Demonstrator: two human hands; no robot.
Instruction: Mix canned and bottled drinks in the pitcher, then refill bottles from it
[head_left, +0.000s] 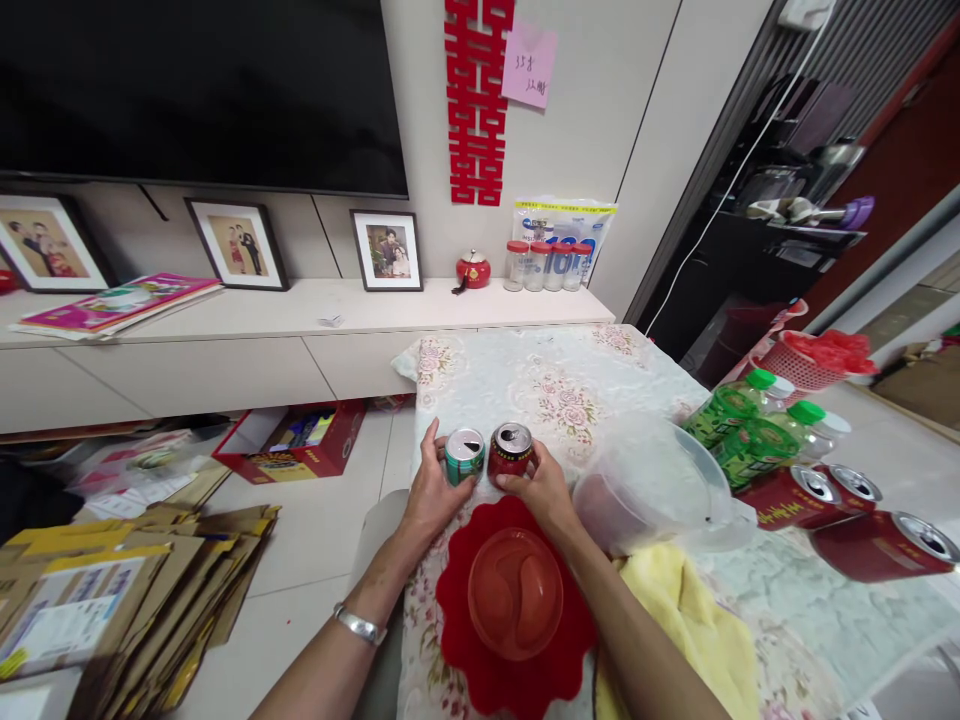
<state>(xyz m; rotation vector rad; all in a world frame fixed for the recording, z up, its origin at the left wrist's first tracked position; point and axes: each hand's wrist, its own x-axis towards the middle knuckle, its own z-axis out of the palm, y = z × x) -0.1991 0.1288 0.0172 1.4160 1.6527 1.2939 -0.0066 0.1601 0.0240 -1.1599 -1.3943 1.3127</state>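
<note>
My left hand (431, 492) is wrapped round a green-and-white can (465, 455) that stands upright on the floral tablecloth (540, 385). My right hand (541, 487) grips a red can (511, 449) right beside it; the two cans nearly touch. Both cans have opened tops. Just in front of my hands lies a red scalloped plate (465, 610) with a clear red bowl (515, 592) on it.
A clear plastic tub (652, 485) and a yellow cloth (694, 625) lie to the right. Further right are green bottles (739, 415) and red cans on their sides (810, 495). Flattened cardboard (127, 595) is piled on the floor at left. A white cabinet (300, 325) runs along the wall.
</note>
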